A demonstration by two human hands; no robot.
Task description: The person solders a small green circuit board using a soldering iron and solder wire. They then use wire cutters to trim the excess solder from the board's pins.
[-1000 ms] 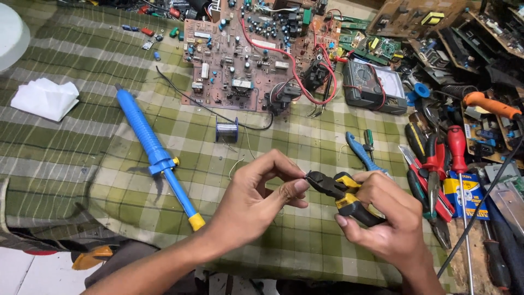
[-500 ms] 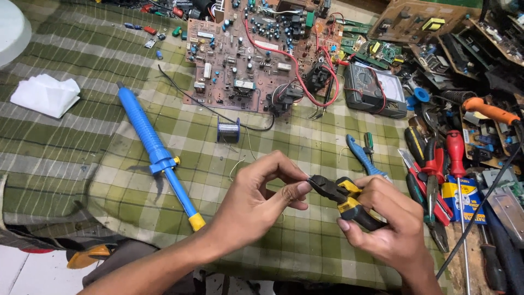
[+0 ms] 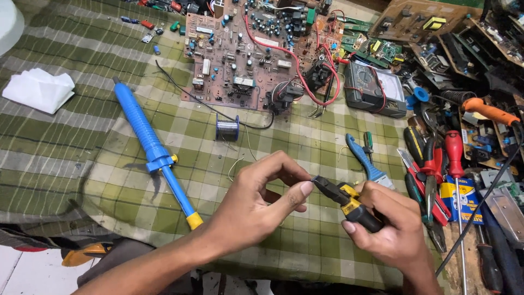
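While the right hand [image 3: 390,226] grips the black-yellow pliers [image 3: 345,201], the left hand [image 3: 256,202] pinches something tiny at their tip — too small to tell.

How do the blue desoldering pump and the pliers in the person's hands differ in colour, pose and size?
The desoldering pump is blue and lies untouched on the cloth; the pliers are black and yellow, gripped by the right hand. The pump is much longer. Both are hand tools.

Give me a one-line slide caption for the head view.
Right hand grips black-and-yellow pliers, left hand pinching at their tip, over a green checked cloth.
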